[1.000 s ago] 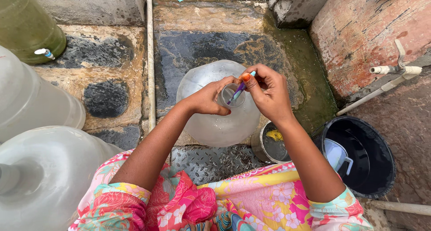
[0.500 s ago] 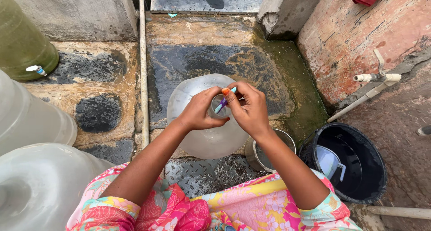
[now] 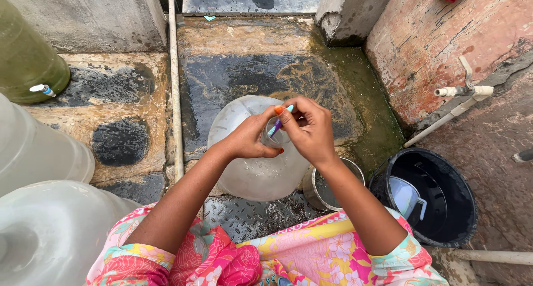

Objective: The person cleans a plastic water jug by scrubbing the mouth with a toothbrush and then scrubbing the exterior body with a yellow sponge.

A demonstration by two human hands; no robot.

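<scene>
Head view: the large clear water jar (image 3: 252, 169) stands on the wet stone floor (image 3: 233, 75), its neck clasped by the left hand (image 3: 250, 137); a toothbrush (image 3: 277, 124) is pinched by the right hand (image 3: 311, 131) at the mouth. Scrubbing is judged underway, rinsing left.

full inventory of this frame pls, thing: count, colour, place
large water jug: 1, clear, centre on wet stone floor, under both hands
brush: 1, purple and blue handle, at the jug's neck
other big jugs: 2, clear whitish, left edge
tank with tap: 1, green, upper left
metal pot: 1, steel, right of the jug
bucket: 1, black, lower right
mug: 1, pale blue, inside the bucket
thin pipe: 1, whitish, along the floor left of the jug
wall tap with pipe: 1, white, right brick wall
left hand: gripping the jug's neck
right hand: holding the brush
</scene>
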